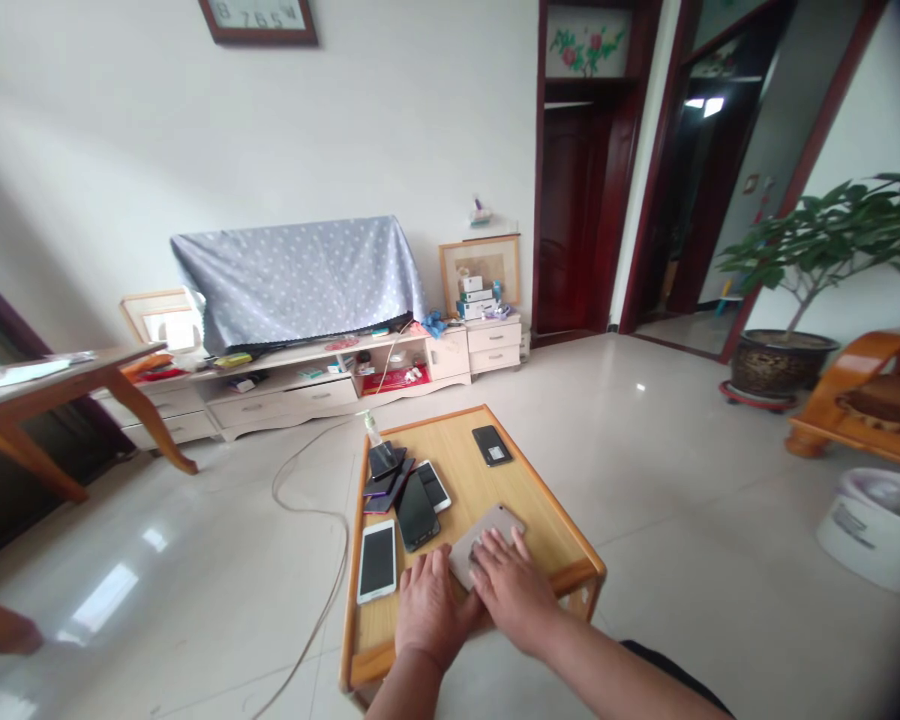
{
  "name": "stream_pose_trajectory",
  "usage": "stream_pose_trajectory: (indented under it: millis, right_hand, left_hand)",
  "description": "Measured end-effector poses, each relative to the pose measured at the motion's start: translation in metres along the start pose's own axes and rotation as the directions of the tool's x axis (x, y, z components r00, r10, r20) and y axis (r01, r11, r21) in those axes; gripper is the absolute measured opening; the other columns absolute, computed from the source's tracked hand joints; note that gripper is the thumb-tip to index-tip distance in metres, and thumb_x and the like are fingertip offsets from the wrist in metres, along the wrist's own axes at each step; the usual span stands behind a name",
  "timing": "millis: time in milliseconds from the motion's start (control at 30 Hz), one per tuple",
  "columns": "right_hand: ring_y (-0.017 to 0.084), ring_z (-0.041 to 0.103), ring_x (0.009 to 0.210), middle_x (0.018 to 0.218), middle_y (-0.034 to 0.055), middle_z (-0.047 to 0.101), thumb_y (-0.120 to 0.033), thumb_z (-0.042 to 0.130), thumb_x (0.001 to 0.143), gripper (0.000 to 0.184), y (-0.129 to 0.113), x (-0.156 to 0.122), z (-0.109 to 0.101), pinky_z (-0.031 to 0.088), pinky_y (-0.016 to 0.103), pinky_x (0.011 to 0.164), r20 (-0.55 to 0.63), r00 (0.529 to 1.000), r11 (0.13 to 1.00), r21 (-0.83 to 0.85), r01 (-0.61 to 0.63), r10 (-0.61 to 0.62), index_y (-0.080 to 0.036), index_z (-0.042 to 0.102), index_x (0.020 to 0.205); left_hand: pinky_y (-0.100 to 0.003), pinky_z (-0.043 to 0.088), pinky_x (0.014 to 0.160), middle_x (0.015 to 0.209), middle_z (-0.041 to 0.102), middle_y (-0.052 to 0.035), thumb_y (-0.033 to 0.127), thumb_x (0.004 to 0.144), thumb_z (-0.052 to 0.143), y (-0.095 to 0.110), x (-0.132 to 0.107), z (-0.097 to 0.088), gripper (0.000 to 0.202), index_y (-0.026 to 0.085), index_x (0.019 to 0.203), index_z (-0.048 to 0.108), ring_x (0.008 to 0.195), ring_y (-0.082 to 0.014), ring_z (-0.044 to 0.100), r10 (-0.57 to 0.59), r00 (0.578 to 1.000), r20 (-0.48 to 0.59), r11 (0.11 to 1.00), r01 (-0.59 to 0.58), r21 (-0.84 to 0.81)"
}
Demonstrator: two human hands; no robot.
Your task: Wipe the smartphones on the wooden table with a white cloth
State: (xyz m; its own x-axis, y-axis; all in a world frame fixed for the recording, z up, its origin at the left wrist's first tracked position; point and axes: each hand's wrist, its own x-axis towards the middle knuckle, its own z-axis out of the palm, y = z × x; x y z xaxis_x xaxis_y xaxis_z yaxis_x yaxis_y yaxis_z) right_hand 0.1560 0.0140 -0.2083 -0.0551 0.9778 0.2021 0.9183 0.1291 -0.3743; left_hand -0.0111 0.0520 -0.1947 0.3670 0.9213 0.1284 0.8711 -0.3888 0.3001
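A pinkish flat device (499, 518) lies near the front edge of a small wooden table (450, 440), turned aslant. My right hand (511, 590) rests over it, fingers slightly spread on its upper face; whether they press something against it I cannot tell. My left hand (427, 605) is at its near left side, fingers curved; whether they pinch the edge is hidden. To the left, a white-framed phone (377, 560) lies beside a black phone (418, 512), which adjoins a second white phone (435, 484). Behind these are a pile of dark devices (385, 485) and a pump bottle (373, 430). A labelled dark phone (491, 445) lies apart, farther right. Beyond the table: a low white cabinet (319, 400) bearing a dotted cloth (292, 280).
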Motion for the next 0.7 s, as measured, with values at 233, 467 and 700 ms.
stream_pose_trajectory:
  millis: [233, 467, 700]
  right_hand:
    - [0.024, 0.033, 0.146, 0.152, 0.0096, 0.045, -0.045, 0.017, 0.105, 0.056, 0.005, 0.011, -0.004, 0.009, 0.054, 0.123, 0.052, 0.997, 0.998, -0.012, -0.06, 0.061, -0.022, 0.052, 0.143]
    - [0.018, 0.035, 0.145, 0.15, 0.0045, 0.049, -0.045, 0.019, 0.106, 0.053, -0.014, 0.008, 0.005, 0.007, 0.046, 0.125, 0.093, 0.992, 0.996, 0.038, 0.078, -0.081, -0.027, 0.05, 0.144]
    - [0.026, 0.032, 0.146, 0.152, 0.0107, 0.045, -0.042, 0.016, 0.105, 0.056, 0.004, 0.029, -0.002, 0.007, 0.058, 0.122, 0.027, 0.996, 0.996, -0.016, -0.082, 0.083, -0.02, 0.051, 0.143]
  left_hand:
    - [-0.037, 0.032, 0.101, 0.124, 0.062, -0.0092, 0.047, 0.078, 0.059, -0.003, -0.002, 0.001, 0.06, 0.021, 0.131, 0.048, 0.118, -0.0275, 0.051, -0.019, 1.0, -0.008, 1.0, 0.019, -0.02]
    - [-0.037, 0.031, 0.102, 0.125, 0.062, -0.01, 0.036, 0.08, 0.055, -0.006, -0.002, 0.002, 0.055, 0.021, 0.133, 0.047, 0.119, -0.0265, 0.052, -0.022, 1.0, 0.007, 1.0, 0.022, -0.017]
    - [-0.038, 0.034, 0.101, 0.121, 0.063, -0.0103, 0.047, 0.076, 0.062, -0.005, -0.002, 0.0, 0.064, 0.019, 0.131, 0.048, 0.116, -0.0283, 0.053, -0.022, 0.999, -0.03, 0.999, 0.021, -0.025]
